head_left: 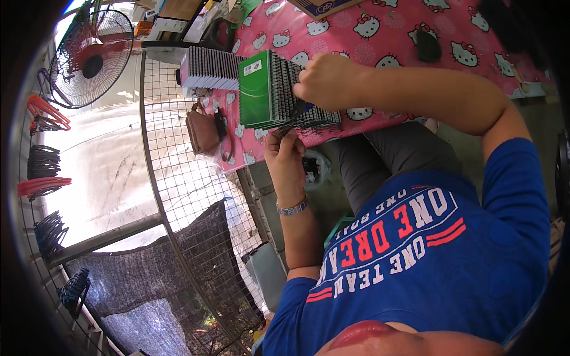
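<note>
A row of spiral-bound notebooks (285, 83) stands on edge on the pink table, its outermost cover (254, 95) bright green. Over the spiral edges my right hand (326, 82) is curled closed. A thin dark piece shows just below its fingers; its kind is unclear. My left hand (286, 155), a metal watch on its wrist, pinches at the near lower corner of the row, by the table edge. Something dark and narrow runs between its fingertips and the notebooks. What either hand grips is too small and partly hidden to name.
A second stack of notebooks (209, 68) stands left of the green one. A brown bag (203, 132) lies at the left edge of the patterned tablecloth (392, 35). A cardboard box (320, 7) sits at the far side. A fan (92, 64) and wire mesh (172, 154) are at left.
</note>
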Motion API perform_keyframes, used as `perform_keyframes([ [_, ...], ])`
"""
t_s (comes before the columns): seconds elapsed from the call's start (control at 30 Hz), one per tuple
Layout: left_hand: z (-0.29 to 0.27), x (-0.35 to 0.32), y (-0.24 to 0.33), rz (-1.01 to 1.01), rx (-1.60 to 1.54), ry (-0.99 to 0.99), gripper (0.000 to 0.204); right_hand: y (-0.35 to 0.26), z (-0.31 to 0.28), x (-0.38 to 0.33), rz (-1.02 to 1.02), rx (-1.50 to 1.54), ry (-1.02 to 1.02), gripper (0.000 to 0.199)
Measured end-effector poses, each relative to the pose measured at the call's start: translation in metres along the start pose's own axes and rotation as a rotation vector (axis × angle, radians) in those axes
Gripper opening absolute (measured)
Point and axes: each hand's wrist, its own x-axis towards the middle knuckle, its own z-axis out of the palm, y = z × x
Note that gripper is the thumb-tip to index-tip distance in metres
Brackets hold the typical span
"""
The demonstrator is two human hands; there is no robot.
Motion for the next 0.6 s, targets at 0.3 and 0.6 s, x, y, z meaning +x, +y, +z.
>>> perform_keyframes([
  [0.3, 0.003, 0.004, -0.006, -0.037, 0.021, 0.012, 0.006, 0.002, 0.006, 0.002, -0.100, -0.093, 0.220, 0.011],
  [0.6, 0.001, 0.002, -0.012, -0.048, -0.064, -0.004, 0.004, 0.010, 0.026, -0.014, -0.096, -0.128, 0.372, 0.010],
])
